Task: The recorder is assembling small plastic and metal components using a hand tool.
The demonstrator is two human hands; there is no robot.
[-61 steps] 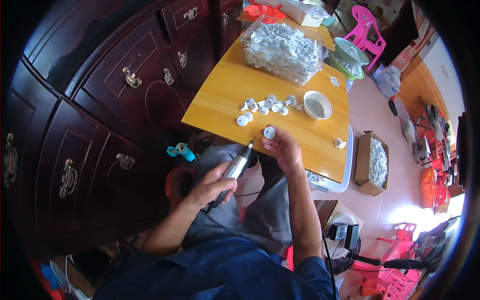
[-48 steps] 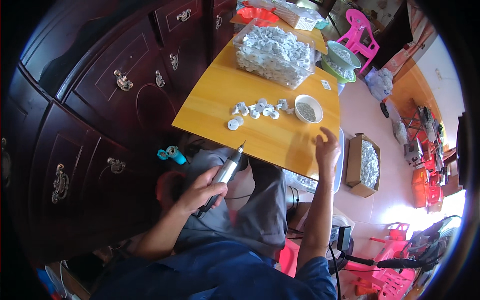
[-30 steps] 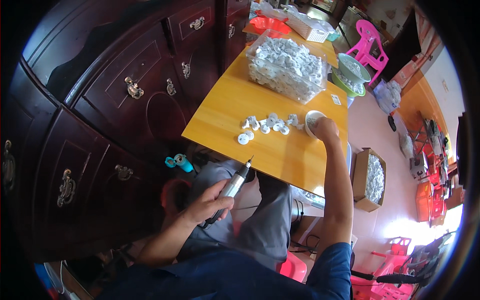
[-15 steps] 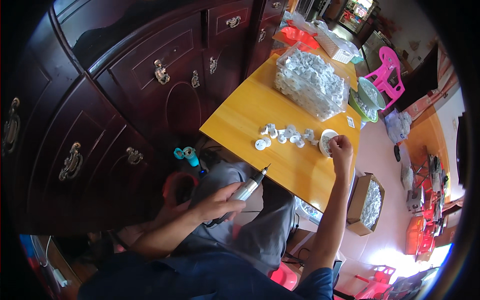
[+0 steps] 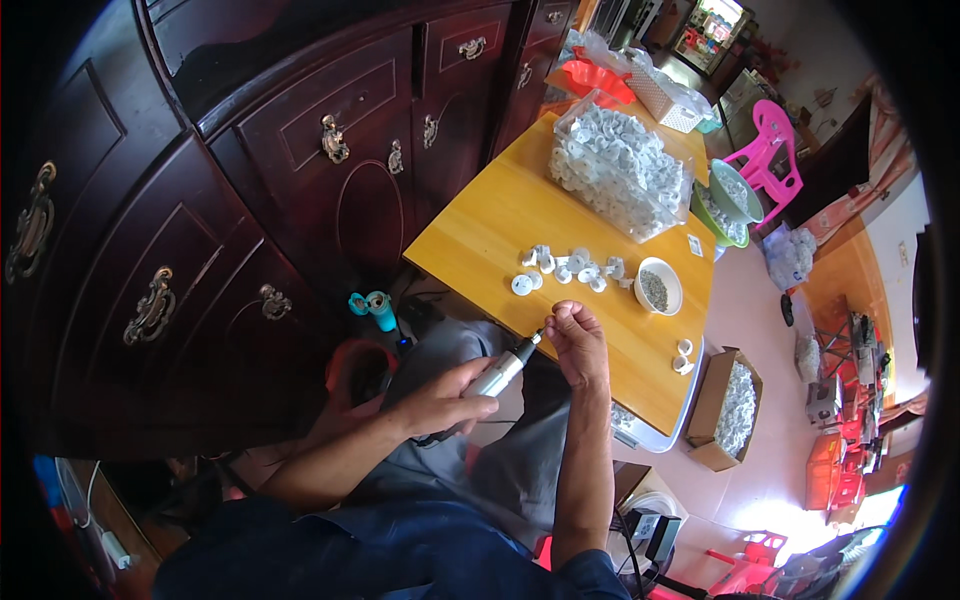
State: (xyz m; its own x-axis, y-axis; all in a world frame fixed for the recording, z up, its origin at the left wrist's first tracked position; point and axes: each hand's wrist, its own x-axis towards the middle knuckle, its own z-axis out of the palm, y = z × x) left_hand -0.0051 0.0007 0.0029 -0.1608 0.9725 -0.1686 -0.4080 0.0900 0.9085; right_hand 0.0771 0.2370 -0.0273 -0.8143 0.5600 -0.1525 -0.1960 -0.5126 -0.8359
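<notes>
My left hand [image 5: 450, 402] is wrapped round a silver electric screwdriver [image 5: 494, 374] with a black nose, its tip pointing up and to the right over the near table edge. Right at that tip, my right hand [image 5: 579, 345] is closed in a pinch; whatever its fingers hold is too small to make out. Beyond it stands a white bowl [image 5: 676, 296] with many tiny grey pieces [image 5: 653, 289] inside. To the bowl's left lies a loose group of small white plastic parts [image 5: 566, 268]. A few more white parts [image 5: 684, 356] rest near the table's right edge.
A clear bin [image 5: 622, 170] heaped with white parts stands on the far half of the yellow table [image 5: 470, 235]. Dark cabinets [image 5: 270, 200] line the left. On the floor to the right are a cardboard box [image 5: 722, 410] of white parts and a pink chair [image 5: 768, 150].
My right hand has moved from the white bowl back toward me, to the screwdriver tip. The bowl and the white parts at the table's right edge now show. My left hand stays nearly still.
</notes>
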